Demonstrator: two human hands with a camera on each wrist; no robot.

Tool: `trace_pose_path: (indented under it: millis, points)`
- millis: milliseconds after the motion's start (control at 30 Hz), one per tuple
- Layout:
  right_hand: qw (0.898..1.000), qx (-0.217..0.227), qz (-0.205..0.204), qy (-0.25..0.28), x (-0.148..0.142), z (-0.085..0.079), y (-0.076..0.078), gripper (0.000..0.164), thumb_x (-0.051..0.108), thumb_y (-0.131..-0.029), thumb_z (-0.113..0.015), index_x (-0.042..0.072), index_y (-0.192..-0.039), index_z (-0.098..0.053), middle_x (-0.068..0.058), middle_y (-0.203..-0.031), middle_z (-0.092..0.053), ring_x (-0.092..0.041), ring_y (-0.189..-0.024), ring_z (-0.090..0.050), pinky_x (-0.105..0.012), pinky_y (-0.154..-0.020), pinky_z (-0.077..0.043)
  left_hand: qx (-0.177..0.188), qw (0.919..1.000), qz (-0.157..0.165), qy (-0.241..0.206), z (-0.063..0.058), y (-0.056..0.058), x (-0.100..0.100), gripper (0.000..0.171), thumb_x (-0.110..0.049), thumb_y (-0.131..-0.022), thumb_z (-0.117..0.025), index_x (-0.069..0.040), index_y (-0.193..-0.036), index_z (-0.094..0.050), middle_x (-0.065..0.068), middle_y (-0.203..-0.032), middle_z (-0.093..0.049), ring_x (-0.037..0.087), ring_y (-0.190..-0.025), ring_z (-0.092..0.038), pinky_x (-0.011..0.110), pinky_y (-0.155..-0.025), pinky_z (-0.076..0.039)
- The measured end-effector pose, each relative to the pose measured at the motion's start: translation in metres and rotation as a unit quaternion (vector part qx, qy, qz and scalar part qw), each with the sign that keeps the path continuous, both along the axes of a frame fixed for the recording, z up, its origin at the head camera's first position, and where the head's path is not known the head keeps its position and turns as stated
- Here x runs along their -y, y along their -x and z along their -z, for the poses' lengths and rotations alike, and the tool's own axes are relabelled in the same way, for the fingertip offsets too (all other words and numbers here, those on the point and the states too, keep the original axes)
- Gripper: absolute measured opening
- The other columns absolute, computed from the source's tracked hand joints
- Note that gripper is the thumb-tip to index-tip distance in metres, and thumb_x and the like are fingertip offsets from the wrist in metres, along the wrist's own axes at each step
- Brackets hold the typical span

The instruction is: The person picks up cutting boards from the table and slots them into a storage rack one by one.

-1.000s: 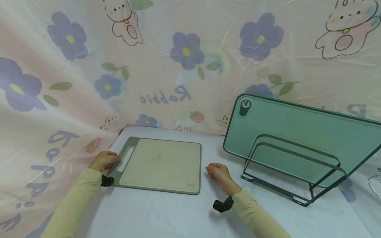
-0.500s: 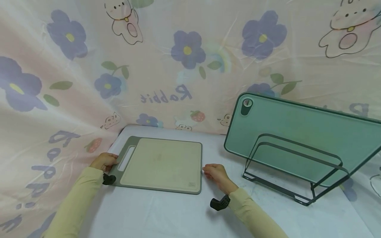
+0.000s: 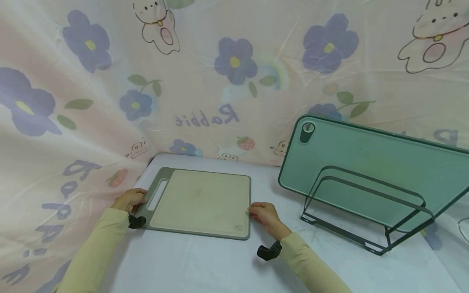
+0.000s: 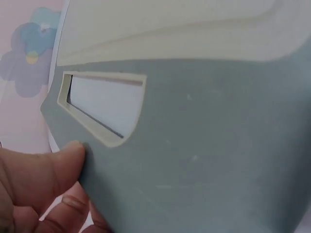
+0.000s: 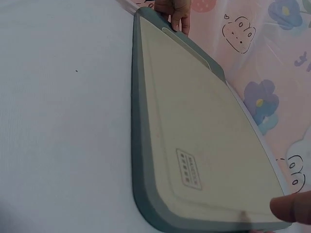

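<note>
A cutting board (image 3: 203, 203) with a cream face and grey-green rim lies flat on the white-covered table, its slot handle toward the left. My left hand (image 3: 129, 199) grips the handle-side edge; in the left wrist view its thumb (image 4: 68, 162) is on the rim and the fingers are curled below. At the opposite edge, my right hand (image 3: 267, 216) pinches the board. The right wrist view shows that thumb (image 5: 294, 208) over the cream face near a corner, with the other fingers mostly hidden at the edge.
To the right stands a black wire rack (image 3: 370, 203) with a large green cutting board (image 3: 366, 150) leaning in it, tilted. A printed curtain (image 3: 205, 81) with flowers and rabbits closes off the back and left of the table (image 3: 190, 264).
My right hand has come left from beside the board to its right edge, and the thumb is now over the rim. The left hand has closed on the handle-side edge. The board lies where it was.
</note>
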State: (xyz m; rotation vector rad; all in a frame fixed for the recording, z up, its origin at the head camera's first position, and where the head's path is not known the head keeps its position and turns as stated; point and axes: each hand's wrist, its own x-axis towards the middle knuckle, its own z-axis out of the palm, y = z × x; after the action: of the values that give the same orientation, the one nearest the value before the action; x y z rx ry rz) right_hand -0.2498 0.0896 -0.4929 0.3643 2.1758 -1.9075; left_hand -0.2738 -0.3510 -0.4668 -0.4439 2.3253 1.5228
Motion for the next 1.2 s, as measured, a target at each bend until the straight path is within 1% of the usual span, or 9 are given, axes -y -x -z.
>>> trace_pose_path:
  millis: [100, 200, 400, 500, 600, 733, 867, 1067, 1200]
  points:
    - [1.000, -0.001, -0.001, -0.009, 0.001, 0.000, 0.000, 0.032, 0.003, -0.090, -0.065, -0.013, -0.117, -0.058, -0.016, -0.102, -0.064, -0.021, -0.087, -0.060, -0.031, -0.078, -0.052, -0.013, 0.9999, -0.001, 0.005, 0.002, -0.002, 0.002, 0.045, 0.008, -0.091, -0.048, 0.016, -0.133, -0.032, 0.018, -0.099, -0.053, 0.019, -0.076, -0.051, 0.028, -0.066, -0.047]
    - [1.000, 0.000, -0.006, -0.018, 0.003, 0.000, 0.001, 0.032, 0.004, -0.090, -0.065, -0.013, -0.117, -0.058, -0.017, -0.103, -0.064, -0.021, -0.089, -0.060, -0.032, -0.078, -0.051, -0.027, 0.9996, 0.007, 0.007, 0.003, -0.005, 0.005, 0.045, 0.007, -0.092, -0.049, 0.018, -0.133, -0.032, 0.023, -0.106, -0.052, 0.020, -0.082, -0.051, 0.027, -0.069, -0.046]
    - [0.999, 0.018, -0.026, -0.011, 0.004, -0.005, 0.004, 0.035, 0.003, -0.092, -0.062, -0.016, -0.119, -0.053, -0.016, -0.103, -0.062, -0.019, -0.087, -0.058, -0.029, -0.077, -0.050, -0.040, 0.9990, 0.017, -0.009, 0.005, -0.009, 0.010, 0.047, 0.007, -0.094, -0.051, 0.018, -0.135, -0.031, 0.030, -0.122, -0.046, 0.022, -0.094, -0.051, 0.027, -0.074, -0.046]
    - [0.999, 0.036, -0.032, 0.008, 0.004, -0.007, 0.007, 0.035, 0.001, -0.091, -0.059, -0.018, -0.119, -0.052, -0.014, -0.099, -0.060, -0.016, -0.082, -0.054, -0.027, -0.074, -0.048, -0.056, 0.9981, 0.019, -0.016, 0.006, -0.010, 0.011, 0.048, 0.007, -0.094, -0.052, 0.018, -0.136, -0.030, 0.026, -0.120, -0.049, 0.018, -0.094, -0.051, 0.026, -0.075, -0.046]
    - [0.998, 0.046, -0.029, 0.015, 0.005, -0.007, 0.008, 0.034, -0.001, -0.090, -0.058, -0.019, -0.118, -0.053, -0.012, -0.097, -0.060, -0.015, -0.079, -0.052, -0.026, -0.072, -0.047, -0.071, 0.9970, 0.023, -0.023, 0.006, -0.010, 0.010, 0.048, 0.006, -0.094, -0.052, 0.018, -0.135, -0.031, 0.018, -0.112, -0.054, 0.013, -0.088, -0.051, 0.026, -0.074, -0.046]
    - [0.999, 0.038, -0.013, -0.005, 0.006, -0.002, 0.008, 0.032, -0.004, -0.088, -0.061, -0.016, -0.118, -0.056, -0.015, -0.102, -0.063, -0.019, -0.084, -0.056, -0.031, -0.077, -0.049, -0.081, 0.9962, 0.021, -0.026, 0.005, -0.011, 0.009, 0.048, 0.005, -0.094, -0.052, 0.017, -0.135, -0.032, 0.011, -0.107, -0.056, 0.009, -0.084, -0.051, 0.026, -0.072, -0.046]
    - [0.999, 0.031, 0.008, -0.031, 0.009, 0.001, 0.009, 0.031, -0.004, -0.087, -0.064, -0.012, -0.116, -0.059, -0.017, -0.105, -0.064, -0.023, -0.089, -0.058, -0.035, -0.080, -0.049, -0.085, 0.9957, 0.008, -0.036, 0.006, -0.011, 0.009, 0.047, 0.006, -0.093, -0.053, 0.017, -0.135, -0.033, 0.006, -0.102, -0.057, 0.008, -0.083, -0.051, 0.025, -0.071, -0.046]
    - [0.998, 0.029, 0.022, -0.050, 0.009, 0.000, 0.006, 0.026, 0.002, -0.089, -0.067, -0.008, -0.112, -0.062, -0.012, -0.099, -0.064, -0.020, -0.085, -0.057, -0.030, -0.074, -0.048, -0.099, 0.9945, 0.014, -0.030, 0.007, -0.011, 0.008, 0.047, 0.008, -0.093, -0.052, 0.019, -0.135, -0.032, 0.010, -0.105, -0.056, 0.009, -0.087, -0.051, 0.026, -0.074, -0.046]
    - [0.998, 0.022, 0.005, -0.064, 0.006, 0.000, 0.005, 0.024, 0.005, -0.089, -0.069, -0.007, -0.108, -0.062, -0.011, -0.097, -0.063, -0.020, -0.085, -0.057, -0.031, -0.075, -0.048, -0.106, 0.9935, 0.019, -0.036, 0.006, -0.012, 0.007, 0.047, 0.009, -0.093, -0.051, 0.020, -0.134, -0.030, 0.012, -0.106, -0.057, 0.009, -0.086, -0.053, 0.027, -0.074, -0.047]
